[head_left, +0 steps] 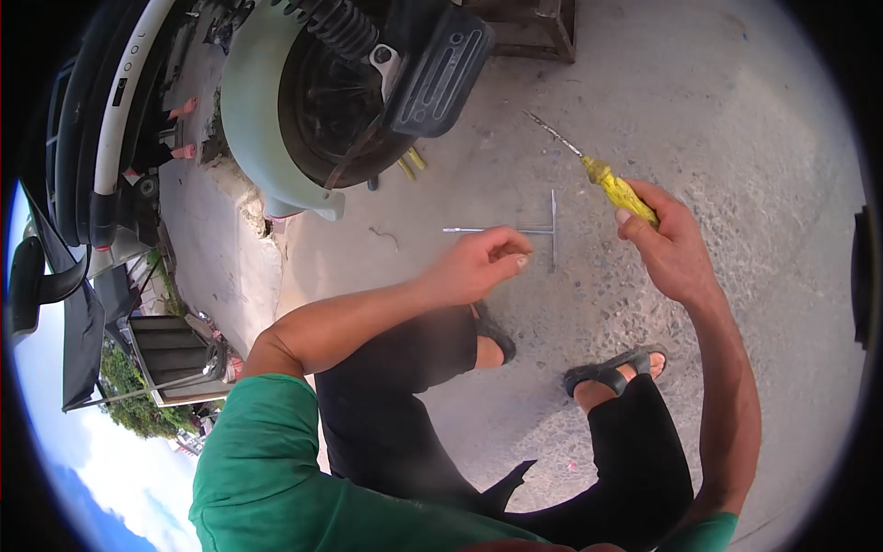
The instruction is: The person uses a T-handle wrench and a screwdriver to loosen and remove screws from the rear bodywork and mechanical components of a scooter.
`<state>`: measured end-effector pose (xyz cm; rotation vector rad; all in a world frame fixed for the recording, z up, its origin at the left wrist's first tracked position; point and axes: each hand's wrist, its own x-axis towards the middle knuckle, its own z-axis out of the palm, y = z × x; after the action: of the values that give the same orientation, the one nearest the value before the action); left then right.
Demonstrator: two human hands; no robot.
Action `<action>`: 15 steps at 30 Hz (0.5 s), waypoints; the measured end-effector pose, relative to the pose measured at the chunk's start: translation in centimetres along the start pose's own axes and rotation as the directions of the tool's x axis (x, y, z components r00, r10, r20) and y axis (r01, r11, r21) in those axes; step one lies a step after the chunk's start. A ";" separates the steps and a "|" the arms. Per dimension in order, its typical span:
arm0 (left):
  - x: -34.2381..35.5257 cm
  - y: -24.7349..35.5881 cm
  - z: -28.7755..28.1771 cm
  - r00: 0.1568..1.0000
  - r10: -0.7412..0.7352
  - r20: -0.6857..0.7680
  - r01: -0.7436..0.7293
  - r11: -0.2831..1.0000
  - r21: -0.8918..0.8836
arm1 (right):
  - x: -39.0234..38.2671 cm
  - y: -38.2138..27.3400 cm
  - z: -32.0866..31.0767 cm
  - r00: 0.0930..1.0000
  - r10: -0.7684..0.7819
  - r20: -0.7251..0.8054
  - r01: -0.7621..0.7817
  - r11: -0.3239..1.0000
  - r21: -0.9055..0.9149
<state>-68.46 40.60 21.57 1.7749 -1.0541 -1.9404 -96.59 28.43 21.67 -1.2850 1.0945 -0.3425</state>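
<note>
My right hand is closed on a yellow-handled screwdriver, its metal shaft angled up to the left. My left hand hovers left of it with curled fingers; whatever is in them, if anything, I cannot make out. Beneath that hand, a silver T-shaped wrench lies on the concrete. Yellow tool handles lie beside the scooter's rear wheel, which has a pale green mudguard, a black coil shock and a black footrest-like part.
A wooden stand is at the top. Another vehicle's curved body fills the upper left, with another person's limbs beyond. A dark awning and trees show at lower left. My sandalled feet rest on the concrete.
</note>
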 end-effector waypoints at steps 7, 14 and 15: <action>5.1 -3.9 -4.3 0.976 0.001 0.218 -0.099 0.894 0.437 | 7.7 3.2 -1.3 0.974 -0.150 0.168 0.145 0.989 0.039; 2.5 5.1 -6.0 0.935 0.354 0.033 -0.270 0.647 0.713 | 8.3 -3.9 -4.3 0.948 -0.281 0.147 0.308 0.927 -0.216; 1.9 5.9 -6.1 0.899 0.435 -0.057 -0.299 0.701 0.647 | 8.1 -4.5 -3.7 0.943 -0.312 0.111 0.329 0.924 -0.197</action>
<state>-64.45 33.40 24.44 1.8062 -1.9658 -1.1883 -93.97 18.83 22.31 -1.6629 0.8692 -0.4240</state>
